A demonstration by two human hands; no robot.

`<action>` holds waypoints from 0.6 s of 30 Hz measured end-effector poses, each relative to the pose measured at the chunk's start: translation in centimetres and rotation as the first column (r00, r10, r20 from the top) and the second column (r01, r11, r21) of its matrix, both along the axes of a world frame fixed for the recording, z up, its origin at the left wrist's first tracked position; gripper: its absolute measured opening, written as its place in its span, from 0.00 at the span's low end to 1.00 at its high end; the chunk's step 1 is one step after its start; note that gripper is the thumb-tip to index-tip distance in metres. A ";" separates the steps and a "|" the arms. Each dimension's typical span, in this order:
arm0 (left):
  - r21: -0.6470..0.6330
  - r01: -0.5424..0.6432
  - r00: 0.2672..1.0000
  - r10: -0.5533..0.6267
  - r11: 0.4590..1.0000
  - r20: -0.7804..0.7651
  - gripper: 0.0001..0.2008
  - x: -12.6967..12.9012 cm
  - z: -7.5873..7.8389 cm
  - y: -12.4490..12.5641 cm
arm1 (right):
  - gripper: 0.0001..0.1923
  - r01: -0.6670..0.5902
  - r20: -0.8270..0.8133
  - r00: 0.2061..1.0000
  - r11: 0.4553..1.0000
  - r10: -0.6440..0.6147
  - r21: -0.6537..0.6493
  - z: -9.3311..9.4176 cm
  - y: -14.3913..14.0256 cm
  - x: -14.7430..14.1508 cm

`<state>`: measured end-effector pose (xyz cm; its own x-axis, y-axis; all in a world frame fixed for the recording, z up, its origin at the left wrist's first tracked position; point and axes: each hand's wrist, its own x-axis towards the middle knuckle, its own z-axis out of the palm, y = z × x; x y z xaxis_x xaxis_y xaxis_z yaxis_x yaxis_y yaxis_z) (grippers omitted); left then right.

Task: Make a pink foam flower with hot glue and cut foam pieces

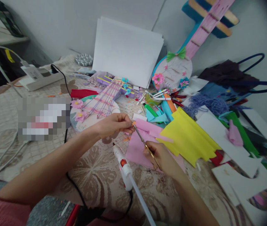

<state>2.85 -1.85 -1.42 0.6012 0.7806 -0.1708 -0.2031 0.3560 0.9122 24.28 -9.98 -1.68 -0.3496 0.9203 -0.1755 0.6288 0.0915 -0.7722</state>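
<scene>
My left hand [111,125] is closed in a pinch on a small orange piece of paper [133,123]. In my right hand [160,155] are scissors [143,140] with gold-coloured handles, their blade tips at the orange piece. Pink paper [135,150] lies beneath both hands. A white hot glue gun [123,168] with a long glue stick [143,199] rests on the cloth, left of my right hand. Behind my left hand lies a round craft instrument [90,125] with purple strings and pink flowers.
Yellow crepe paper [187,138] and white card offcuts [243,179] cover the right side. A decorated banjo-like craft [171,72] leans against the wall beside white sheets [126,50]. A power strip [40,78] stands at the left; a black cord [73,182] crosses the tablecloth.
</scene>
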 end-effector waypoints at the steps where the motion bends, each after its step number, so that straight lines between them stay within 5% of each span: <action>1: 0.000 0.000 1.000 0.000 1.000 0.001 0.07 0.0 0.0 0.0 | 0.18 0.003 -0.004 1.000 1.000 -0.003 -0.003 0.0 0.0 0.0; 18: 0.000 0.004 1.000 -0.004 1.000 -0.007 0.07 0.0 0.1 0.0 | 0.19 -0.011 0.014 1.000 1.000 0.011 -0.005 0.2 0.0 -0.1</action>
